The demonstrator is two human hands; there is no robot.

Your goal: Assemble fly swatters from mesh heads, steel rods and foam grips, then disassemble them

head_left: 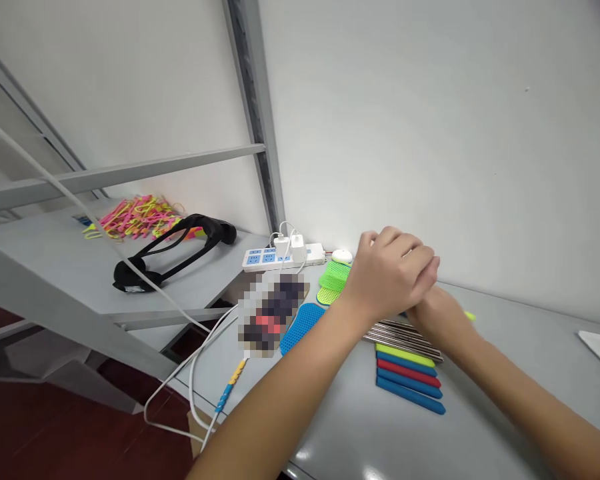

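Above the grey table, my left hand (393,272) and my right hand (430,308) are pressed together, fingers curled. The left covers much of the right; anything between them is hidden. Just under them lies a row of thin metal rods (405,339). Nearer the table's front, blue, red and yellow-green tapered tubes (409,379) lie side by side. Left of my hands are a blue perforated flat piece (304,327), partly behind my left forearm, and green perforated pieces (335,275). A bit of yellow-green (470,316) shows beyond my right wrist.
A white power strip (284,257) with plugged-in chargers stands against the wall, near a blurred-out phone-like object (274,317). White cables (193,373) hang over the table's left edge. On the left shelf lie a black strap-like frame (200,240) and a pink-yellow pile (140,217).
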